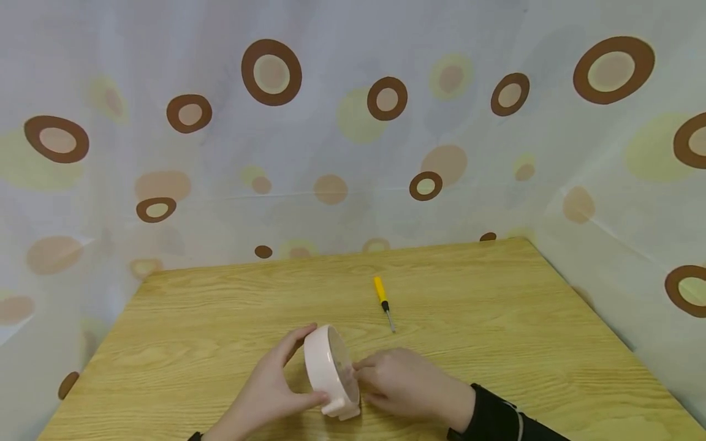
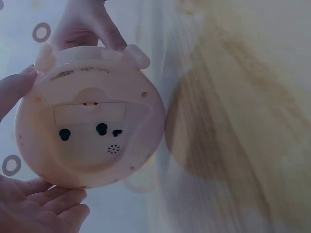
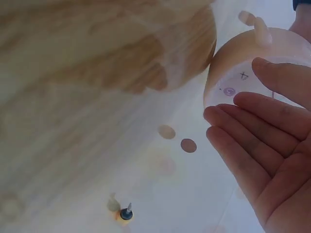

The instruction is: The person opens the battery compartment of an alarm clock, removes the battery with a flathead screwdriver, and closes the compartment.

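Observation:
A round pale-pink alarm clock (image 1: 318, 362) stands on its rim, tilted, between both hands. My left hand (image 1: 270, 380) grips it across the rim, thumb by the small feet and fingers on the opposite edge. In the left wrist view, the back of the clock (image 2: 90, 162) shows dark knobs, a battery cover and speaker holes. My right hand (image 1: 405, 380) is at the dial side, fingertips right at the face. The right wrist view shows this hand's fingers (image 3: 252, 131) fairly straight in front of the clock's white dial (image 3: 233, 82); they hide part of it.
A screwdriver (image 1: 381, 292) with a yellow handle lies on the wood-grain table (image 1: 220, 312), beyond the hands, its tip toward the right hand. A patterned curtain (image 1: 331, 147) with brown rings surrounds the table's back and sides.

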Demonstrator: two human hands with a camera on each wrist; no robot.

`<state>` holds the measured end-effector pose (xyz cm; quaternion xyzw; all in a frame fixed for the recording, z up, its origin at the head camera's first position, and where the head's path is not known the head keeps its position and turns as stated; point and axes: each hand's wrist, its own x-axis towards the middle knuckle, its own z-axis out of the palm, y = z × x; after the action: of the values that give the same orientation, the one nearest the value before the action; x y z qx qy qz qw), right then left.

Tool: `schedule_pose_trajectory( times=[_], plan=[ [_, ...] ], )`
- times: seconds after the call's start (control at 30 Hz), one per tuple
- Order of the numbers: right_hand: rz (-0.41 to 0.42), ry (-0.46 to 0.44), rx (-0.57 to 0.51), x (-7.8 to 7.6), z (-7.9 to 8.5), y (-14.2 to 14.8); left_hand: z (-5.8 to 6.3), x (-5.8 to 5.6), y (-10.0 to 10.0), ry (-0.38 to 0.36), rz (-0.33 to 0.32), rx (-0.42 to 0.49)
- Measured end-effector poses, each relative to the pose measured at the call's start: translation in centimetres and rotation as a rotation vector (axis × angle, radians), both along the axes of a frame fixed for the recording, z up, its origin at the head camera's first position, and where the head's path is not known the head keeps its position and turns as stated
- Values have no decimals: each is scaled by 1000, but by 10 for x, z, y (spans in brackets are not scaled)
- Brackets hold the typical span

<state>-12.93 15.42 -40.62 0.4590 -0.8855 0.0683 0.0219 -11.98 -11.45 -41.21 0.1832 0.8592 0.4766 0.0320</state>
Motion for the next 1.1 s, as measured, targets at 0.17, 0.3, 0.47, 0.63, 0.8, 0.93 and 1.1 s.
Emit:
schedule_pose_trajectory(
  times=[0.17,0.3,0.47,0.63,0.8,0.93,1.1],
  plan=[
    [24,94,-47,-1,15,11,4,-1,6,2,-3,-30],
    [65,227,-161,-6,33,14,5,0,11,20,8,-50],
    [208,410,-247,-10,43,4,6,0,14,30,-7,-55],
    [295,526,-222,-11,40,-4,4,1,16,23,-27,-36],
    [288,477,-198,-9,39,-1,1,2,16,9,-51,-28],
    [270,444,-205,-8,39,3,-5,0,12,-17,-128,-44],
    [274,430,-244,-7,39,7,-18,-1,5,-110,-239,-93]
  ],
)
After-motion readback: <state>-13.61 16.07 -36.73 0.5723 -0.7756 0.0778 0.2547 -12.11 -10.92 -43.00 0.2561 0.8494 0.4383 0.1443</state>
